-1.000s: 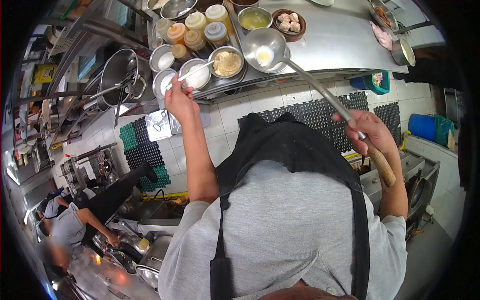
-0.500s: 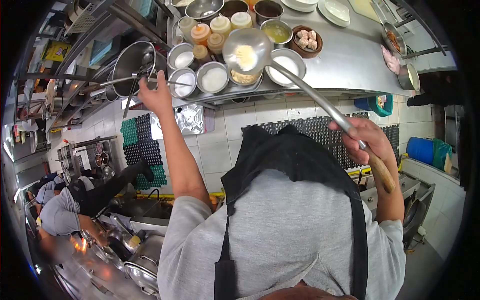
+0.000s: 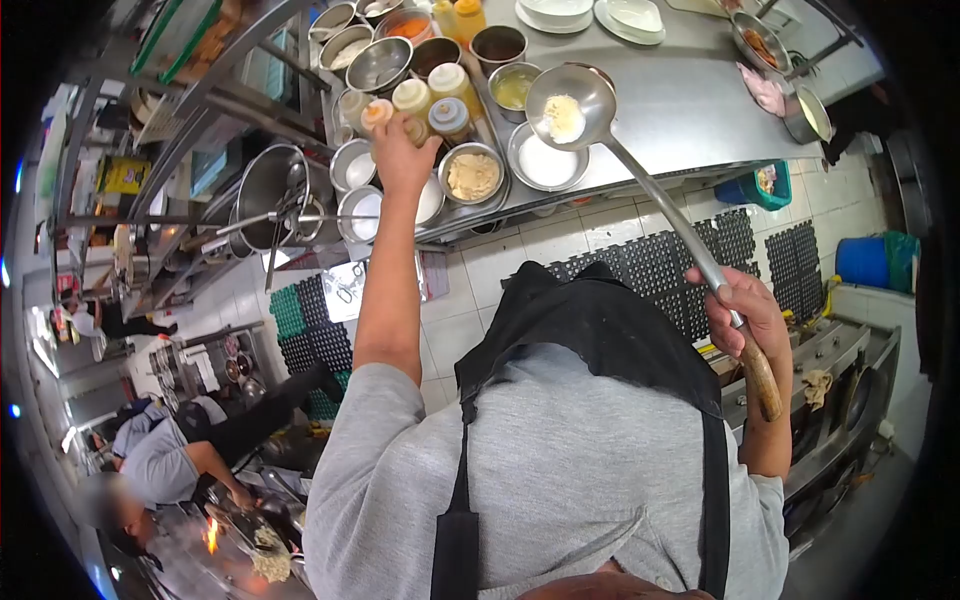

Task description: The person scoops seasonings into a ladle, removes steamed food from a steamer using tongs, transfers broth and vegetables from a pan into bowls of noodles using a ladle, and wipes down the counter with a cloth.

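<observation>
My right hand is closed around the handle of a big steel ladle with a wooden grip end. A pale yellowish heap lies in its bowl, which hovers over the counter's front edge. Among the squeeze bottles, my left hand has its thumb and fingers around a small tan-capped squeeze bottle; its fingertips are partly hidden. Close beside it are an orange-capped bottle and a blue-grey-capped bottle. Bowls of white powder and tan paste sit nearby.
A large steel pot with utensils across it stands left of the bowls. White plates are stacked at the back of the steel counter. A person works by an open flame at lower left.
My left hand has left the utensils over the pot and moved right to the squeeze bottles. The ladle stays in my right hand. The view has shifted slightly.
</observation>
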`<state>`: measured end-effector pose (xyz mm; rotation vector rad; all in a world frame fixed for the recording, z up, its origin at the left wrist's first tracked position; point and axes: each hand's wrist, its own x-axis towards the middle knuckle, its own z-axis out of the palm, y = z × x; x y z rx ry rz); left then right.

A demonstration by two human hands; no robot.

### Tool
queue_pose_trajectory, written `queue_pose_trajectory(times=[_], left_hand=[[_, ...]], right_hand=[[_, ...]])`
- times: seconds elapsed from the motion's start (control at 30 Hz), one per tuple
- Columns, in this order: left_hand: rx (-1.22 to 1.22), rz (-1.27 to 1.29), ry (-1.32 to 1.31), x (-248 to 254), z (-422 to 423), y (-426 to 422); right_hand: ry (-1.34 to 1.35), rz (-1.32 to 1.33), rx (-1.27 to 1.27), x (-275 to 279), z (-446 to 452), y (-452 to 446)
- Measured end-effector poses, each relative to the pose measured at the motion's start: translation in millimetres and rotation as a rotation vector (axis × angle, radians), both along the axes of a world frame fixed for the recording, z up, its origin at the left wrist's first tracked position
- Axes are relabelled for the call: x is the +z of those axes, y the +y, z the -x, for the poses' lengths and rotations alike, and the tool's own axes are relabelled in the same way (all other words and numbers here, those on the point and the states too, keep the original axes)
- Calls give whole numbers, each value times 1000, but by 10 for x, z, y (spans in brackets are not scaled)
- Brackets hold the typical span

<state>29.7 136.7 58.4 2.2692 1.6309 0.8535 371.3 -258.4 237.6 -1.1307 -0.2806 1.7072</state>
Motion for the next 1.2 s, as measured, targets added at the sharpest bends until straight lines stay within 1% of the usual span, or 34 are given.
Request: queue_pose_trajectory(times=[0.03,0.1,0.17,0.3,0.33,0.4,0.43,0.5,0.53,0.6,0.63,0.7,0.73,0.77,0.83,0.87,0.93,0.97,1.03,1.2], left_hand=[[11,78,26,60,-8,-42],[-34,68,55,40,-2,-113],[6,189,-19,-15,-12,-136],[60,62,-32,188,-45,-219],[109,62,-38,394,-36,-265],[18,-35,-297,932,60,-415],[-43,-197,-384,1084,131,-409],[-226,-124,-976,1261,-12,-612],[-228,-121,-970,1297,-54,-647],[-317,37,-1065,1300,-151,-719],[-322,52,-1062,1276,-180,-766],[-238,181,-693,1232,-197,-881],[-219,237,-562,1197,-247,-973],[-213,259,-368,1051,-234,-1011],[-196,392,-70,1071,-311,-1217],[-189,394,-63,1052,-342,-1297],[-121,544,275,1014,-408,-1417],[-111,543,279,1029,-441,-1468],[-57,591,388,1068,-497,-1563],[-40,610,369,973,-439,-1683]], right_hand=[[3,-7,-17,-12,-4,-32],[-27,-1,39,-36,-16,-74],[-53,-10,28,-56,-18,-78],[-30,-7,82,-42,-46,1],[-46,-6,100,-16,-48,25],[-52,8,116,4,-85,39],[-60,5,141,11,-113,50],[-59,-1,172,10,-163,98],[-34,-19,187,9,-184,117],[-26,-14,211,59,-201,159],[-20,-4,201,60,-220,174],[-43,-10,268,44,-282,200],[-88,-5,284,15,-305,206],[-81,0,280,-4,-327,217],[-83,15,353,-43,-379,256],[-76,23,367,-100,-407,264],[-93,35,406,-152,-454,286],[-116,49,436,-160,-473,304],[-138,67,468,-144,-511,331],[-125,51,554,-212,-664,381]])
